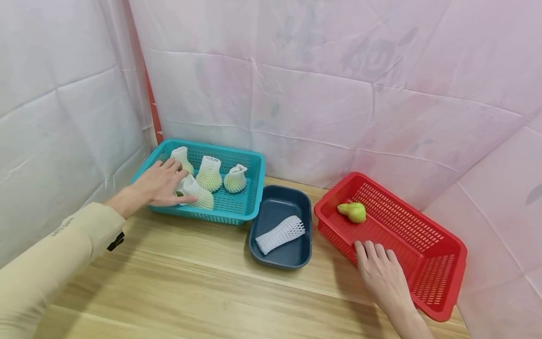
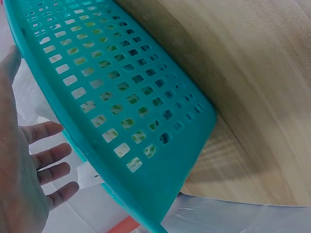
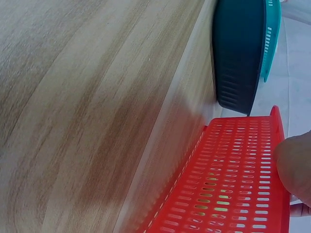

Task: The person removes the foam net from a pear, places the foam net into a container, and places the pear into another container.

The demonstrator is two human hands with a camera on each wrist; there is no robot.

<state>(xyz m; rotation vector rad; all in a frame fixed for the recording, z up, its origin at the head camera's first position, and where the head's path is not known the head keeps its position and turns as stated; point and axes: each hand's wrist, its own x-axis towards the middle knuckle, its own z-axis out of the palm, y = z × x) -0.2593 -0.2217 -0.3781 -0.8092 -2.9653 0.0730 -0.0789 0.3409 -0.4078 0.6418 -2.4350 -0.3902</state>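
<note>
My left hand is over the left side of a teal basket, its fingers spread and loosely bent, beside a pear in a white foam net. Other netted pears stand in the same basket. The left wrist view shows the left hand at the rim, with nothing visible in its grasp. My right hand holds the near rim of a red basket, fingers over the inner side. A bare green pear lies in the red basket.
Between the baskets stands a dark blue tray with an empty white foam net lying in it. All three containers sit on a wooden table. Pale sheets hang behind and at the sides.
</note>
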